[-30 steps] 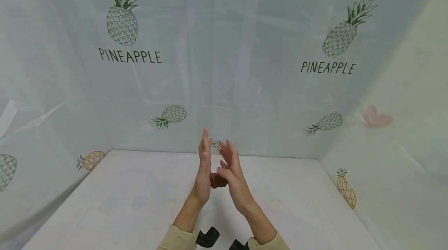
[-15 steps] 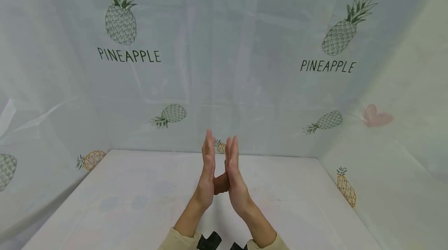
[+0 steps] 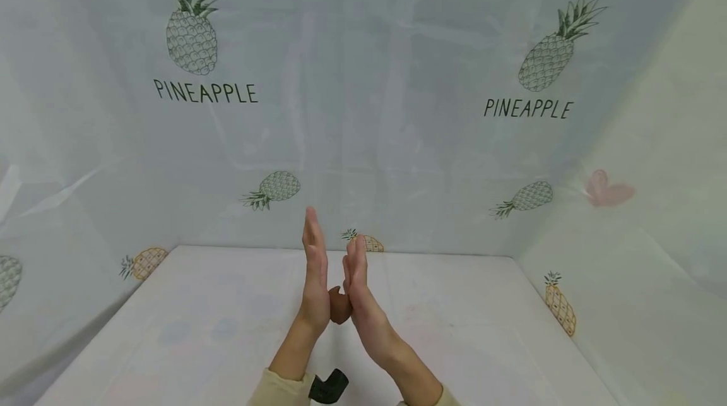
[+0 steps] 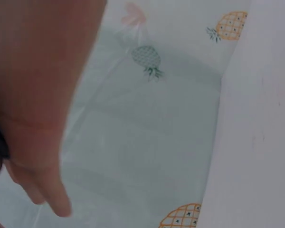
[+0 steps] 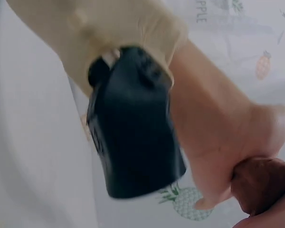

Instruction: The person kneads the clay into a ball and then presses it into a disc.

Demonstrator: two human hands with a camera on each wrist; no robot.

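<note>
A lump of brown clay-like dough (image 3: 339, 306) is caught between my two palms, above the white table. My left hand (image 3: 314, 273) stands upright with straight fingers, its palm against the lump's left side. Against the other side presses my right hand (image 3: 363, 305), tilted toward the left, fingers straight and close together. In the right wrist view the brown lump (image 5: 261, 184) looks rounded and touches the heel of my left hand (image 5: 223, 128). The left wrist view holds a large, blurred hand and forearm at its left edge; the lump is not clear there.
The white table (image 3: 227, 292) spreads under and around the hands. A pale curtain (image 3: 375, 109) printed with pineapples hangs behind it and at both sides. A black wrist mount (image 3: 329, 387) sits at the left sleeve (image 3: 281, 388).
Both hands have shifted left with the lump. The right hand's fingers, spread a second ago, are now together and lower than the left's. The lump looks rounder from the head view.
</note>
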